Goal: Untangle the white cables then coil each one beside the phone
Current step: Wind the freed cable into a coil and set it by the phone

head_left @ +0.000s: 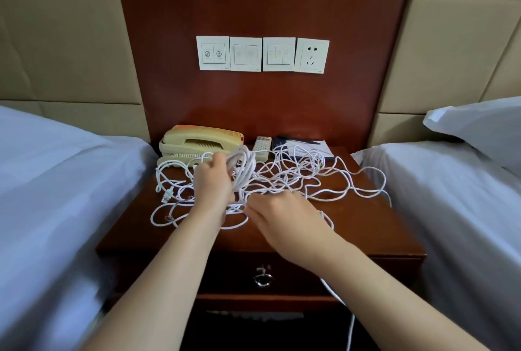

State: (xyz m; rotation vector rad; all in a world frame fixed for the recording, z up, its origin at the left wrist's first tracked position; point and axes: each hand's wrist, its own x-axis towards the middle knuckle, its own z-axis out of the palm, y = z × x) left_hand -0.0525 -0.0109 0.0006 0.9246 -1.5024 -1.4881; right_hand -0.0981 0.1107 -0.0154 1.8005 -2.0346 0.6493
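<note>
So the left hand [214,181] is gripping a half-made bundle of loops [244,170], fingers curled right round it. It's holding the bundle up just in front of the phone [197,142] at centre-left of the frame. The loops are hanging roughly top to bottom in the picture, leaning a bit toward the upper right.

The rest of the white cables [304,178] is sprawling over the nightstand [366,226]. That mess is running mostly left to right, with its far loops reaching toward the right edge of the tabletop.

The right hand [284,218] is lying low at the centre of the frame, just below and right of the bundle. Its fingertips are pointing left into the tangle. It's blurry there (can't tell if it's pinching a strand or only touching), so I'm not calling it.

My guess: the right hand is sitting nearer the loose stuff, so it's the one to feed the next length up and left. A dangling strand [351,328] is hanging off the front edge at lower right and could snag.
</note>
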